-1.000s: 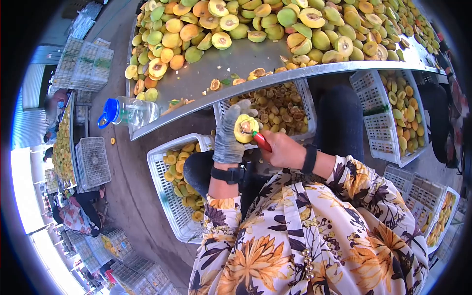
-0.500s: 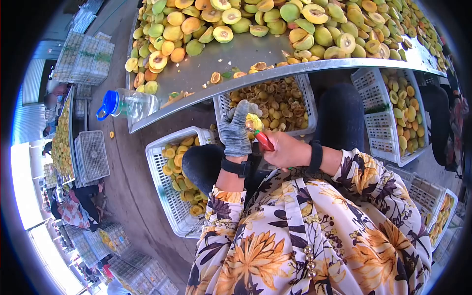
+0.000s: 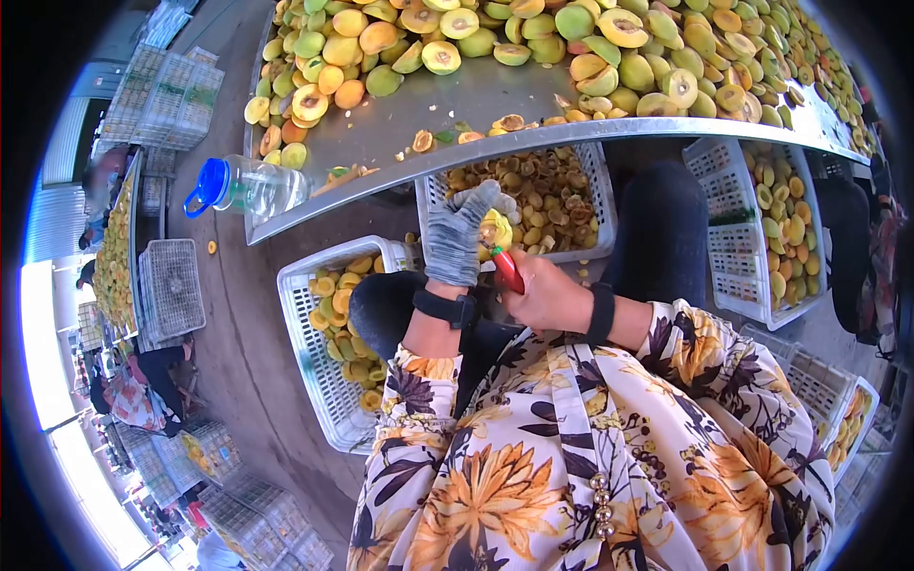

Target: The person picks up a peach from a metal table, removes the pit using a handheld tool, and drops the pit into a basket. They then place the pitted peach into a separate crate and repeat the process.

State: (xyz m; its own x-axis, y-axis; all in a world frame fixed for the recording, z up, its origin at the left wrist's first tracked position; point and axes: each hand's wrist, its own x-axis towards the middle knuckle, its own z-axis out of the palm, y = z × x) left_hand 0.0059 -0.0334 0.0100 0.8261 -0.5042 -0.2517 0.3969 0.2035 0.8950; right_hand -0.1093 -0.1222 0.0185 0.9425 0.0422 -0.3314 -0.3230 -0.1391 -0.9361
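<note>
My left hand (image 3: 455,238), in a grey knit glove, grips a yellow fruit half (image 3: 495,228) just below the metal table's edge. My right hand (image 3: 543,293) is bare and closed around a small red-handled knife (image 3: 506,269), whose tip points up into the fruit. Both hands hover over a white crate of pits and scraps (image 3: 586,181) between my knees.
The metal table (image 3: 457,109) carries a heap of yellow-green fruit halves (image 3: 590,48) and a plastic water bottle with a blue cap (image 3: 243,187) at its left corner. White crates of cut fruit stand left (image 3: 309,362) and right (image 3: 733,238). People work at another table far left.
My left hand has turned the fruit so its cut face is less visible, and both hands sit slightly higher in view. The knife stays against the fruit.
</note>
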